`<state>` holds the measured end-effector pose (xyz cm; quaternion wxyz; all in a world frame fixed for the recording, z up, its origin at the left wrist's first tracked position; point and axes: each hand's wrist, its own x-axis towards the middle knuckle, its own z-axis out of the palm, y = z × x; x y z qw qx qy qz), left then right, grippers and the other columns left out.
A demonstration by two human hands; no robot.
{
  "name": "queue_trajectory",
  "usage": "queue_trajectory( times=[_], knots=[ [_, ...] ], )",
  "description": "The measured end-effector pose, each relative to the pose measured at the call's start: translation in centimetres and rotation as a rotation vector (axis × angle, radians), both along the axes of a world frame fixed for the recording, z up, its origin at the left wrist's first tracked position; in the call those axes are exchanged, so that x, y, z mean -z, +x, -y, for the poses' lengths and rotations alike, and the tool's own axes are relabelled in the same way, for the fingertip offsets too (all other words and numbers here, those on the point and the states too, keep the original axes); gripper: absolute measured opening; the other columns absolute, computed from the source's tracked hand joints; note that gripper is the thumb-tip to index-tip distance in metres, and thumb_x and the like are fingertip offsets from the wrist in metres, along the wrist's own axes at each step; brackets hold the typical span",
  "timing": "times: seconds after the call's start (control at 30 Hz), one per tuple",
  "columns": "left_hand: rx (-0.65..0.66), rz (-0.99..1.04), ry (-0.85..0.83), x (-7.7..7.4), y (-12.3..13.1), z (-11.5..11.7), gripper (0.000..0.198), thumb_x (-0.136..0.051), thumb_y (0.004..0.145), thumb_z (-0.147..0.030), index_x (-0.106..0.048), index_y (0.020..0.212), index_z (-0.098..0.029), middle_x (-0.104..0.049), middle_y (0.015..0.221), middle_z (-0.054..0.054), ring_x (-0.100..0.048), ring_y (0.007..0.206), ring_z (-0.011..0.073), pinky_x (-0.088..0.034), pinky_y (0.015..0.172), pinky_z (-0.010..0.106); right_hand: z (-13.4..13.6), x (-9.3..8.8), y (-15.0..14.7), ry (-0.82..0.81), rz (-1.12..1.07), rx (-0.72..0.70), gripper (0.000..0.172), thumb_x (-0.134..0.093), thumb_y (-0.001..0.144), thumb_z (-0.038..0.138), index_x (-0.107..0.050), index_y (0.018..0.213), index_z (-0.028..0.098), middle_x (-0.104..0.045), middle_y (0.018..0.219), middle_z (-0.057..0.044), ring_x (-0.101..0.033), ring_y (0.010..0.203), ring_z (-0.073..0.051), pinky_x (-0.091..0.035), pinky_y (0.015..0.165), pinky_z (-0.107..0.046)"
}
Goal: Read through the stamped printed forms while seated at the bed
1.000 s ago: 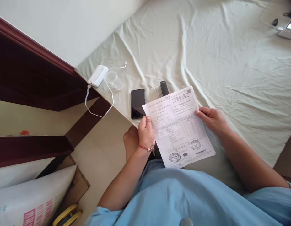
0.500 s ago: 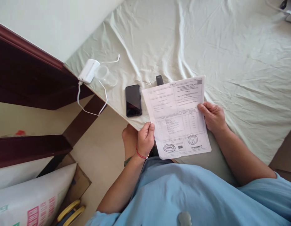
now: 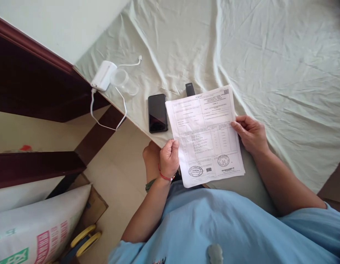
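Note:
I hold a printed sheet of paper [image 3: 205, 135] with tables and round stamps, face up, over the front edge of a bed. My left hand [image 3: 169, 157], a red string on its wrist, pinches the sheet's left edge. My right hand [image 3: 249, 132] grips its right edge with the thumb on top. A black phone [image 3: 157, 112] lies screen-up on the sheet-covered bed just left of the paper. A small black object [image 3: 189, 89] pokes out from behind the paper's top edge.
The pale green bedsheet [image 3: 255, 62] stretches far and right. A white power bank [image 3: 103, 75] with a white cable and a clear plastic cup [image 3: 125, 81] sit at the bed's left corner. Dark wooden frame [image 3: 35, 80] stands left; a printed sack [image 3: 35, 227] and a yellow-rimmed object lie on the floor.
The paper has turned from tilted to nearly upright in my hands and risen slightly. The view has shifted, so the devices at the far right of the bed have left the frame.

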<state>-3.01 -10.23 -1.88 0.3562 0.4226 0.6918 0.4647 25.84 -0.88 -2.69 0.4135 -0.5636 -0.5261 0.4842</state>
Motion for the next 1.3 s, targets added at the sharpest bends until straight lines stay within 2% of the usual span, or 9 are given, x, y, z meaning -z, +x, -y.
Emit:
queue_trajectory(
  times=[0.2, 0.5, 0.73, 0.93, 1.13, 1.3],
  knots=[
    [-0.004, -0.035, 0.005, -0.2, 0.2, 0.0, 0.034, -0.065, 0.096, -0.048, -0.062, 0.075, -0.021, -0.049, 0.063, -0.002, -0.042, 0.063, 0.0129, -0.034, 0.062, 0.027, 0.0, 0.2, 0.0, 0.064, 0.017, 0.005, 0.032, -0.082, 0.087, 0.056, -0.072, 0.089, 0.026, -0.067, 0.076, 0.001, -0.06, 0.066, -0.016, -0.052, 0.063, -0.033],
    [0.006, -0.049, 0.008, 0.1, 0.4, 0.1, 0.039, -0.064, 0.097, -0.051, -0.059, 0.073, -0.021, -0.049, 0.062, -0.002, -0.041, 0.061, 0.0122, -0.033, 0.061, 0.027, 0.0, 0.6, 0.3, 0.08, 0.029, 0.02, 0.029, -0.081, 0.09, 0.053, -0.071, 0.088, 0.026, -0.064, 0.076, 0.001, -0.057, 0.067, -0.015, -0.05, 0.062, -0.031],
    [-0.014, -0.167, 0.046, 0.6, 0.1, -0.3, 0.049, -0.058, 0.097, -0.064, -0.057, 0.074, -0.021, -0.049, 0.06, -0.002, -0.042, 0.06, 0.0126, -0.035, 0.059, 0.027, -0.3, 0.5, 0.4, 0.068, -0.039, -0.067, 0.039, -0.08, 0.09, 0.062, -0.071, 0.088, 0.024, -0.063, 0.072, 0.001, -0.053, 0.061, -0.013, -0.043, 0.054, -0.028],
    [0.01, -0.174, 0.044, 0.9, 0.4, -0.1, 0.051, -0.052, 0.1, -0.066, -0.059, 0.078, -0.021, -0.052, 0.062, -0.001, -0.044, 0.06, 0.0129, -0.036, 0.059, 0.028, -0.1, 0.4, 0.4, 0.104, 0.049, -0.03, 0.032, -0.082, 0.09, 0.052, -0.07, 0.084, 0.023, -0.063, 0.071, 0.002, -0.051, 0.062, -0.012, -0.04, 0.056, -0.028],
    [0.033, -0.187, 0.035, 1.0, 0.5, 0.1, 0.05, -0.048, 0.103, -0.066, -0.056, 0.081, -0.022, -0.053, 0.065, -0.001, -0.046, 0.062, 0.0136, -0.036, 0.061, 0.029, 0.0, 0.3, 0.1, 0.09, 0.002, -0.012, 0.028, -0.083, 0.089, 0.048, -0.07, 0.084, 0.023, -0.063, 0.071, 0.002, -0.052, 0.062, -0.012, -0.041, 0.057, -0.027],
    [0.05, -0.233, 0.041, 0.8, 0.6, 0.0, 0.046, -0.046, 0.105, -0.059, -0.05, 0.078, -0.022, -0.049, 0.064, -0.002, -0.043, 0.061, 0.0125, -0.034, 0.062, 0.028, -0.1, -0.1, 0.1, 0.06, -0.027, -0.019, 0.034, -0.083, 0.088, 0.054, -0.069, 0.083, 0.023, -0.062, 0.07, 0.002, -0.051, 0.061, -0.012, -0.04, 0.055, -0.027]
  ],
)
